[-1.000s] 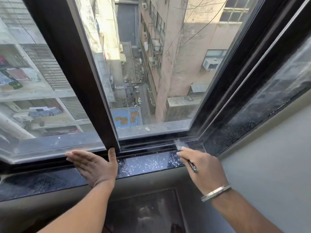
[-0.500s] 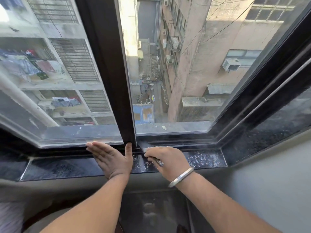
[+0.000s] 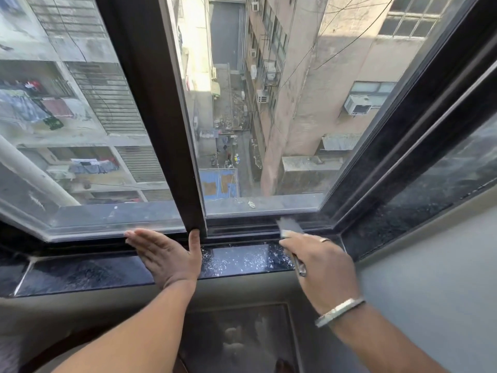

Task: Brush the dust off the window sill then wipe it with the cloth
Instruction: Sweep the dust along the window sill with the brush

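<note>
The black stone window sill [image 3: 80,273] runs across the lower view, with white dust specks between my hands. My left hand [image 3: 166,255] lies flat on the sill, fingers spread, thumb against the base of the dark window frame post [image 3: 161,130]. My right hand [image 3: 320,265] grips a small brush [image 3: 289,227]; its grey bristles touch the window track near the right corner, and the handle end pokes out under my palm. No cloth is in view.
A second dusty black sill [image 3: 430,200] runs off to the upper right along a grey wall [image 3: 430,278]. Behind the glass is a deep drop to an alley between buildings. A dark glossy surface [image 3: 236,337] lies below the sill.
My right hand swept the brush left to beside my left hand, then back right toward the corner. My left hand has stayed flat on the sill by the post.
</note>
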A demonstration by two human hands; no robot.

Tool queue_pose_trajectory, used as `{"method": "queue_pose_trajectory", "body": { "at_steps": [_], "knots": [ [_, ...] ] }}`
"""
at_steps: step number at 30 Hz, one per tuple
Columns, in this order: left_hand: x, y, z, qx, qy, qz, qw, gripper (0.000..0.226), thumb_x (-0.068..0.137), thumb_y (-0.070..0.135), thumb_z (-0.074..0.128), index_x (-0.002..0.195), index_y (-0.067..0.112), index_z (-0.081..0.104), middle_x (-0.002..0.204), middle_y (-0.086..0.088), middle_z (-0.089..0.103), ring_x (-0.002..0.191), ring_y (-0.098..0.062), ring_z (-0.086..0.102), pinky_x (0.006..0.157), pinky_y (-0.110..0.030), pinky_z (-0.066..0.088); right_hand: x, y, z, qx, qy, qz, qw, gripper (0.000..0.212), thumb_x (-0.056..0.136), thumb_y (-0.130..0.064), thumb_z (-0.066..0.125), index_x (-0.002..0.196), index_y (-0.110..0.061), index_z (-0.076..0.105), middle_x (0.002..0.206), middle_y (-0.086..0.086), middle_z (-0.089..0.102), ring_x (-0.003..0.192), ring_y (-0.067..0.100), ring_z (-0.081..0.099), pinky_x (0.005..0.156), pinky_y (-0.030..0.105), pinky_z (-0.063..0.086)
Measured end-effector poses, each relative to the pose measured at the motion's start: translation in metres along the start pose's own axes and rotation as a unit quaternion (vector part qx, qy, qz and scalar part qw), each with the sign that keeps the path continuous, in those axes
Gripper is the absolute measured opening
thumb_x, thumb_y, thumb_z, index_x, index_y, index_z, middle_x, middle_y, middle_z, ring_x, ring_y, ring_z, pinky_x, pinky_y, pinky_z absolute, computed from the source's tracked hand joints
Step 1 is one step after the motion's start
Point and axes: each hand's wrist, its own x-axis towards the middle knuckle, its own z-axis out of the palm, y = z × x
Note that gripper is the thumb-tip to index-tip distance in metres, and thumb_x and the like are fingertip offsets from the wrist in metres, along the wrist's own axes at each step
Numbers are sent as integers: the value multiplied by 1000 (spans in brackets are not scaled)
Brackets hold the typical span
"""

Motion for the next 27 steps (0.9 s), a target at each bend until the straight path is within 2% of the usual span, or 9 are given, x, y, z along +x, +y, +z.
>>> {"method": "queue_pose_trajectory", "body": {
  "at_steps": [5, 7, 10, 15, 18, 20, 22, 25, 27],
  "knots": [
    [1, -1, 0, -3, -4, -2, 1000, 115, 82, 75, 30, 146, -8, -16, 156, -36, -11, 148, -43, -10, 121, -48, 1, 25, -64, 33, 61, -34, -150, 986, 14, 80, -15, 57, 85, -26, 65, 93, -7, 70, 84, 17, 66, 60, 31, 53],
    [1, -2, 0, -2, -5, -1, 1000, 115, 82, 76, 30, 146, -8, -16, 156, -36, -12, 148, -42, -10, 121, -48, 1, 36, -76, 51, 67, -39, -183, 980, 21, 82, -13, 45, 87, -23, 63, 96, -6, 67, 90, 18, 63, 57, 34, 52],
    [1, -3, 0, 0, -3, -3, 1000, 115, 82, 76, 30, 146, -7, -17, 156, -35, -12, 148, -42, -10, 121, -51, 6, 39, -70, 70, 43, -32, -205, 977, 22, 81, -8, 45, 88, -21, 61, 100, -4, 64, 94, 19, 61, 52, 34, 49],
    [0, -1, 0, 0, -3, -2, 1000, 114, 82, 74, 31, 146, -8, -16, 156, -36, -10, 148, -44, -8, 120, -53, 11, 14, 0, 64, 28, -26, -112, 993, 41, 74, -14, 39, 106, -27, 61, 123, -7, 62, 92, 25, 68, 59, 34, 56],
    [0, -1, -1, 0, -2, -3, 1000, 114, 82, 73, 31, 146, -9, -14, 156, -37, -9, 147, -45, -6, 119, -54, 12, 0, 42, 50, 2, 7, -27, 1000, 33, 78, -12, 50, 103, -27, 65, 121, -8, 66, 97, 25, 69, 61, 36, 58],
    [0, 1, -1, 1, -5, -3, 1000, 114, 82, 74, 30, 146, -10, -14, 156, -37, -9, 147, -45, -7, 119, -54, 11, -7, 63, 43, -12, 30, 40, 999, 33, 79, -5, 63, 103, -26, 68, 121, -5, 67, 103, 25, 67, 69, 37, 59],
    [0, 2, -2, 2, -7, -2, 1000, 114, 82, 73, 30, 146, -10, -14, 156, -37, -9, 147, -45, -8, 120, -53, 9, -15, 77, 37, -9, 70, 86, 994, 31, 80, -6, 66, 105, -22, 70, 121, 0, 68, 106, 27, 66, 79, 36, 55],
    [0, 1, -2, 2, -7, -2, 1000, 113, 83, 73, 30, 146, -10, -15, 156, -37, -9, 147, -44, -8, 121, -51, 6, -30, 79, 38, -11, 133, 36, 990, 28, 82, -10, 60, 107, -17, 72, 120, 5, 68, 107, 28, 63, 89, 38, 50],
    [0, 0, -1, 3, -6, -2, 1000, 114, 83, 74, 30, 146, -9, -15, 156, -37, -9, 147, -44, -8, 120, -53, 8, -39, 77, 45, 3, 96, 3, 995, 30, 81, -8, 63, 107, -21, 71, 121, 2, 68, 110, 24, 62, 88, 39, 52]
  ]
}}
